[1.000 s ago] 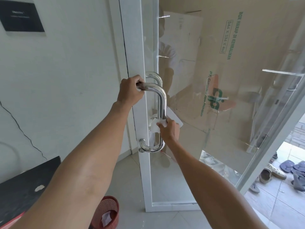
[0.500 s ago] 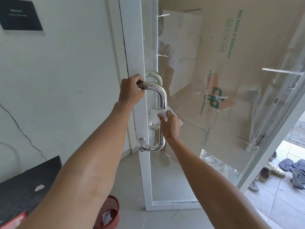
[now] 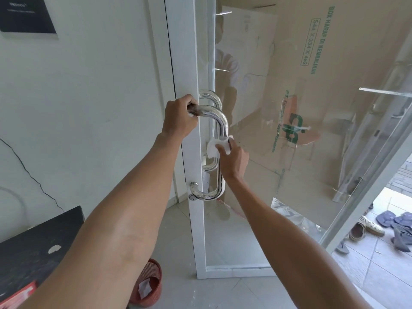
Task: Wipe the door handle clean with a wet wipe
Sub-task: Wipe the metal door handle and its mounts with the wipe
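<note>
**Wipe on the handle's middle, door free to swing**

At upper left a black wall sign carries small white lettering, too small to read. Left of centre, the left hand is clamped on the top bend of the steel door handle. At centre, the right hand presses the wet wipe around the upright bar. The wipe could bunch or slip off the slick steel, and the lower bend may get missed. Right of centre, the cardboard box reads "BOX HARAP DI KEMBALIKAN" and "544 X 334 X 402".

handle midsection under wipe
</note>
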`<control>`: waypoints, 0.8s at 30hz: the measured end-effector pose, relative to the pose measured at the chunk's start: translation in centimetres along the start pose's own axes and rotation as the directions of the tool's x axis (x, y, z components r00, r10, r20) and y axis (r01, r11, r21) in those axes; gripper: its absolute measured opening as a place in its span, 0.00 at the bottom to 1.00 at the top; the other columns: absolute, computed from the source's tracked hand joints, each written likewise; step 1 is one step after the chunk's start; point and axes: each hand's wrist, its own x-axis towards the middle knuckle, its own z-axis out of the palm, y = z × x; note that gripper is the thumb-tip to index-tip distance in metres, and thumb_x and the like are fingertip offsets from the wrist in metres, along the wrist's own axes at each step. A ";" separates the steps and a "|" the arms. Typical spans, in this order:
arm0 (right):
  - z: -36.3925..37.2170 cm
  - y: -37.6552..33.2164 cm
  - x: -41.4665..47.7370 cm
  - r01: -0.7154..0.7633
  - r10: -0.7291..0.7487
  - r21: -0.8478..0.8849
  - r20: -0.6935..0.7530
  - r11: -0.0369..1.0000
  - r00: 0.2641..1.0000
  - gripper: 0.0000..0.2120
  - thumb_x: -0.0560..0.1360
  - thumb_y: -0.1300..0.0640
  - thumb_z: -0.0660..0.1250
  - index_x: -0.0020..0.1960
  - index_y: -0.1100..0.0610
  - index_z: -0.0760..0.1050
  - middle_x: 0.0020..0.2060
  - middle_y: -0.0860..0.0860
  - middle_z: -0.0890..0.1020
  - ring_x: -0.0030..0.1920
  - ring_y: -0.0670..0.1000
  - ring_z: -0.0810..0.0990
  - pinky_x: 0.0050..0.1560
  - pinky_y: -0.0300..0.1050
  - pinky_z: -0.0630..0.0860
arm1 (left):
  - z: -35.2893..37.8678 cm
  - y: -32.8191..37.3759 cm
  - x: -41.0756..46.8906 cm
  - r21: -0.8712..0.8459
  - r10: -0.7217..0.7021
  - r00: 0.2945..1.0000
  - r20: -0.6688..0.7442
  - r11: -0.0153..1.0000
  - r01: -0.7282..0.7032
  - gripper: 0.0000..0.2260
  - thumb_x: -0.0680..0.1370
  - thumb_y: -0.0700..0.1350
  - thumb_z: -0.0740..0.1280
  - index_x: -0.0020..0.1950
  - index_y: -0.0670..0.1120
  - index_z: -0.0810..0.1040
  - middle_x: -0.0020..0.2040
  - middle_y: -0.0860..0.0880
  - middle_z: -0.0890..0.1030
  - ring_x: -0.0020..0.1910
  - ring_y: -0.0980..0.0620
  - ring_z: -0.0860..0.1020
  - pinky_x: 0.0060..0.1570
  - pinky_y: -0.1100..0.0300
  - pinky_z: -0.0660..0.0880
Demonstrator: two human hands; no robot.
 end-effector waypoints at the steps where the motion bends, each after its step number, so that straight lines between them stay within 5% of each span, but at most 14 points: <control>1: -0.1 -0.4 0.5 0.009 -0.009 0.018 -0.014 1.000 1.000 0.12 0.72 0.50 0.70 0.39 0.57 0.73 0.29 0.50 0.78 0.28 0.51 0.72 0.29 0.42 0.65 | 0.0 0.0 0.0 0.001 0.000 1.000 -0.003 1.000 0.000 0.11 0.68 0.37 0.71 0.50 0.42 0.81 0.46 0.49 0.86 0.47 0.49 0.83 0.55 0.55 0.78; 8: 2.3 3.8 -2.5 -0.105 0.107 -0.072 0.023 0.992 0.994 0.12 0.72 0.50 0.71 0.41 0.60 0.77 0.33 0.57 0.82 0.29 0.51 0.69 0.33 0.41 0.64 | 0.1 -0.2 0.1 0.009 0.005 1.000 -0.003 1.000 -0.005 0.11 0.68 0.37 0.71 0.49 0.43 0.81 0.46 0.50 0.86 0.47 0.49 0.83 0.55 0.55 0.78; 16: 3.7 8.5 -6.6 -0.281 0.346 -0.294 0.201 0.914 0.916 0.11 0.72 0.53 0.72 0.41 0.61 0.77 0.40 0.59 0.84 0.39 0.58 0.79 0.36 0.42 0.65 | 0.1 0.0 -0.1 -0.013 0.019 1.000 -0.014 1.000 -0.019 0.11 0.66 0.36 0.68 0.47 0.42 0.80 0.42 0.51 0.85 0.43 0.51 0.83 0.52 0.58 0.78; 21: 2.6 6.6 -4.9 -0.173 0.208 -0.212 0.159 0.962 0.965 0.10 0.72 0.52 0.72 0.42 0.59 0.76 0.37 0.57 0.83 0.36 0.58 0.78 0.34 0.42 0.64 | 0.2 0.0 -0.2 -0.012 0.016 1.000 -0.024 1.000 -0.016 0.11 0.67 0.36 0.68 0.48 0.43 0.81 0.43 0.51 0.85 0.44 0.52 0.83 0.53 0.61 0.77; 24: 1.9 4.3 -3.0 -0.100 0.102 -0.035 0.090 0.994 0.991 0.12 0.71 0.52 0.72 0.38 0.53 0.69 0.27 0.50 0.77 0.29 0.52 0.70 0.32 0.42 0.62 | 0.3 -0.1 -0.2 -0.013 0.018 0.999 -0.035 1.000 -0.018 0.11 0.67 0.37 0.69 0.49 0.42 0.81 0.44 0.50 0.86 0.45 0.51 0.83 0.53 0.59 0.77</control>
